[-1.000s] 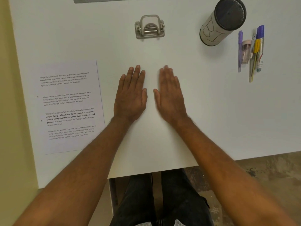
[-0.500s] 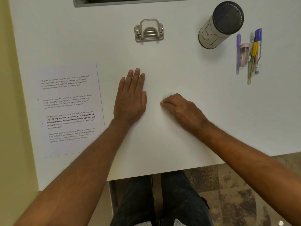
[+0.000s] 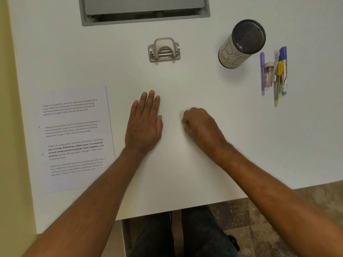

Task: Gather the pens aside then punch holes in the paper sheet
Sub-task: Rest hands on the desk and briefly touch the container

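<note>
1. White laminate is filling most of the frame: we are sitting at a white table [image 3: 185,86], with a grey recessed hatch [image 3: 144,10] lying at its top centre edge.
2. We are seeing the paper sheet [image 3: 76,138] lying flat at the left of the frame, printed with four blocks of text, well apart from both of our hands.
3. We are laying our left hand [image 3: 143,125] palm down on the table at the centre of the frame, fingers straight and together, holding nothing.
4. We are resting our right hand [image 3: 201,125] just right of it, fingers curled under into a loose fist with nothing in its grasp.
5. We are noticing a cylindrical container [image 3: 241,43] with a dark lid standing at the upper right.
6. We are seeing the metal hole punch [image 3: 164,51] sitting at the upper centre, above our hands and apart from the sheet.
7. We are seeing the pens [image 3: 274,73] lying bunched side by side at the far right, just right of the container, with a small clear pink item among them.
</note>
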The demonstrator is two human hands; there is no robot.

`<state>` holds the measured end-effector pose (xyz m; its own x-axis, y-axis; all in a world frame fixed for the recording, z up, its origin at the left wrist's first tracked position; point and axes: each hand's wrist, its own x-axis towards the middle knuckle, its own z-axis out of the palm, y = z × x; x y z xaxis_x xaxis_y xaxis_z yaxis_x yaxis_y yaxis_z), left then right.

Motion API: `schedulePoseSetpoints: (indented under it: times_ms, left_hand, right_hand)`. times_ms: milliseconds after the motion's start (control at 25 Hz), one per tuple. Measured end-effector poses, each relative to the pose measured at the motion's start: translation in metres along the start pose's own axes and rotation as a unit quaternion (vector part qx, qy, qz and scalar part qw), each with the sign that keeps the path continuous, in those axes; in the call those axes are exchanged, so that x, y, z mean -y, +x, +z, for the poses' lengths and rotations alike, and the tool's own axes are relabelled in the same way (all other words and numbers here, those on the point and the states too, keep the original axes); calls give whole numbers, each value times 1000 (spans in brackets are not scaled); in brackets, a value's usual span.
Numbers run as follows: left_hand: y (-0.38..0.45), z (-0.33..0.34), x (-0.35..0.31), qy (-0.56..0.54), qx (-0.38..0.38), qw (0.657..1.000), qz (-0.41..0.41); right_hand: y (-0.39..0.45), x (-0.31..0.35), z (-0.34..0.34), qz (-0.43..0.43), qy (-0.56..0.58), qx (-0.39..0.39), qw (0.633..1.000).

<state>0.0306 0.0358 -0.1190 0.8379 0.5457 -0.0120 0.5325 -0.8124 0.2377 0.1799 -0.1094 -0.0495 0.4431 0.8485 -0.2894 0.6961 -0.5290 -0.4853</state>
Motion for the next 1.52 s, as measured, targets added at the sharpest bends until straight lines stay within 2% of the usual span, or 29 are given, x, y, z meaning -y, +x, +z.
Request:
schedulePoseSetpoints:
  times_ms: [80, 160, 240, 320, 400, 520, 680, 840, 1160, 1240, 1360, 1440, 1520]
  left_hand:
    - [0, 0, 0, 1, -2, 1000, 0]
    - [0, 0, 0, 0, -6, 1000, -1]
    - [0, 0, 0, 1, -8, 1000, 0]
    - [0, 1, 0, 3, -8, 1000, 1]
    - [0, 1, 0, 2, -6, 1000, 1]
    - [0, 1, -1, 0, -6, 1000, -1]
    - [0, 2, -1, 4, -14, 1000, 2]
    - [0, 2, 0, 7, -13, 1000, 2]
    - [0, 1, -1, 1, -15, 1000, 2]
    - [0, 1, -1, 1, -11, 1000, -1]
    - [0, -2, -1, 4, -3, 1000, -3]
    - [0, -4, -2, 0, 4, 1000, -6]
    - [0, -4, -2, -2, 7, 1000, -6]
  right_hand:
    - [8, -3, -9, 126, 150, -20, 980]
    - [14, -9, -25, 217, 285, -42, 933]
    - [20, -14, -53, 232, 370, -79, 896]
    - [31, -22, -90, 202, 410, -140, 878]
    - [46, -34, -128, 180, 384, -217, 880]
    - [72, -51, -167, 177, 217, -286, 916]
    - [99, -66, -175, 154, 50, -247, 955]
    - [108, -70, -175, 131, -29, -239, 962]
    - [103, -60, -178, 119, -78, -260, 955]
    - [92, -54, -172, 108, -53, -305, 945]
    - [56, -39, -131, 33, 36, -374, 926]
    - [20, -26, -78, 15, 91, -351, 932]
    - [-17, -17, -18, 59, 101, -268, 956]
